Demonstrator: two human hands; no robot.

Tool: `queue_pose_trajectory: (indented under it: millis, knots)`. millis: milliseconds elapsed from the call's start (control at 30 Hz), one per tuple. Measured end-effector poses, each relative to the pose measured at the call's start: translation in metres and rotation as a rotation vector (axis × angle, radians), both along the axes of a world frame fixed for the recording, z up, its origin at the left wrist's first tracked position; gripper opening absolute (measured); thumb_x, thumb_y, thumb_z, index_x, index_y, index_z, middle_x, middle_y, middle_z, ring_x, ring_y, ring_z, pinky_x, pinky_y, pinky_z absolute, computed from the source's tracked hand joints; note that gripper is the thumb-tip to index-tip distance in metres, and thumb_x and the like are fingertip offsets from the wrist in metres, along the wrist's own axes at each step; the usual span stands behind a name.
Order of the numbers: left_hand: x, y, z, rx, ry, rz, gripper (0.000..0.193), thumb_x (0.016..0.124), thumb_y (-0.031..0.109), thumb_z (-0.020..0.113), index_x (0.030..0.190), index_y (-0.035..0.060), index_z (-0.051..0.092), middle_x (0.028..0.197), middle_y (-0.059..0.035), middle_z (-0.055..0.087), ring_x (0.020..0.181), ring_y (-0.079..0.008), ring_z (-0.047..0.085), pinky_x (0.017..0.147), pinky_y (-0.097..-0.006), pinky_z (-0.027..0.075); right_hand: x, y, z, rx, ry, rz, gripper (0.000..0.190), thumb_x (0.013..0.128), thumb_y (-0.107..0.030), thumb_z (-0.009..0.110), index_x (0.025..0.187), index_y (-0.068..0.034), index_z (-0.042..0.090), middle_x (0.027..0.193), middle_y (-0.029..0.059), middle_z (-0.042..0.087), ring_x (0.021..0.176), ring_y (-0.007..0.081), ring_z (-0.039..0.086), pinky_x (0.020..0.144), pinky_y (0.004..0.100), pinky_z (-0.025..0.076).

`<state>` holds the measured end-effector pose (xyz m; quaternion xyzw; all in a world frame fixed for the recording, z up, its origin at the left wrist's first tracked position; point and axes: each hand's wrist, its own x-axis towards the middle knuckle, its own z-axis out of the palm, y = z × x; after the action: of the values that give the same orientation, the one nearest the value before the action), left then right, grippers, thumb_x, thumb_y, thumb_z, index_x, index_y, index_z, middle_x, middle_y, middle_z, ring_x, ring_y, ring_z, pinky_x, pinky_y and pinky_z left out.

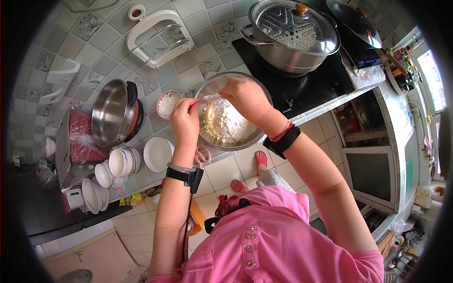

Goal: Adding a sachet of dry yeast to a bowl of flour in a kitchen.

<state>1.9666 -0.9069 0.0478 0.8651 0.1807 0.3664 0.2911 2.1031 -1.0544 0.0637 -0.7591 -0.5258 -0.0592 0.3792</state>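
A small pale packet [211, 97], apparently thin plastic, is stretched between the fingertips of my left hand [186, 118] and my right hand [244, 97]. Both hands are over a stainless steel mixing bowl [260, 136], my right hand covering part of its far rim. Inside the bowl lies a heap of white flour-like powder [233, 122], with yellowish crumbly powder [212, 123] along its left side. Just left of my left hand stands a small patterned bowl [162, 106] with whitish contents. The pink handles of scissors [202, 155] show below the bowl, partly behind my left wrist.
A lidded steel steamer pot [293, 58] stands on a black cooktop [311, 92] at the right. To the left are a white bowl [158, 154], stacked bowls [122, 162], a steel pan [111, 113] and a red plastic bag [83, 136]. The counter's front edge borders the tiled floor [226, 173].
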Motion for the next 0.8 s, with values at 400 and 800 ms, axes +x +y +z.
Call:
queue_pose_trajectory:
  millis: [400,800]
  knots:
    - [-0.023,-0.022,-0.003,-0.128,0.12,-0.026,0.008,0.08,0.004,0.066,0.086,0.0002,0.064,0.079,-0.0115,0.062,0.069,-0.0275,0.061,0.063,-0.0338,0.049,-0.016,-0.015,-0.009,-0.08,0.013,-0.016,0.007,0.078,-0.016,0.064,0.078,-0.011,0.07,0.08,0.0052,0.06,0.084,0.026,0.06,0.072,0.0375,0.05]
    - [-0.028,-0.041,-0.011,-0.027,0.134,-0.073,0.009,0.081,0.002,0.067,0.088,-0.0009,0.063,0.078,-0.0096,0.063,0.063,-0.0178,0.061,0.061,-0.0281,0.049,-0.022,-0.043,-0.014,-0.1,0.029,-0.06,0.008,0.078,-0.015,0.065,0.079,-0.01,0.071,0.078,0.0054,0.062,0.081,0.0261,0.06,0.072,0.0366,0.049]
